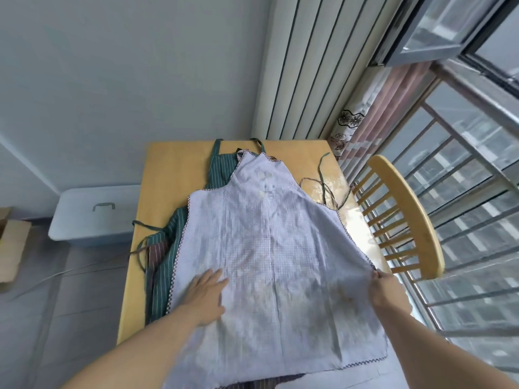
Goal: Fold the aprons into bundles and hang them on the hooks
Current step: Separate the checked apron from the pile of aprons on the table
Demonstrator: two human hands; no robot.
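Note:
A pale lilac checked apron (269,242) lies spread face down on the wooden table (174,161), bib toward the far edge, hem hanging over the near edge. Under it lies a green striped apron (165,248), showing along the left side and at the bib. My left hand (206,294) rests flat on the lilac apron near its left edge, fingers straight. At the apron's right side edge, my right hand (389,290) pinches the trim and lifts it slightly. Apron strings (323,181) trail over the table at the right.
A wooden spindle-back chair (404,217) stands tight against the table's right side, with window bars behind it. A grey lidded storage box (95,214) sits on the floor left of the table. Cardboard boxes (11,248) lie at far left. No hooks are in view.

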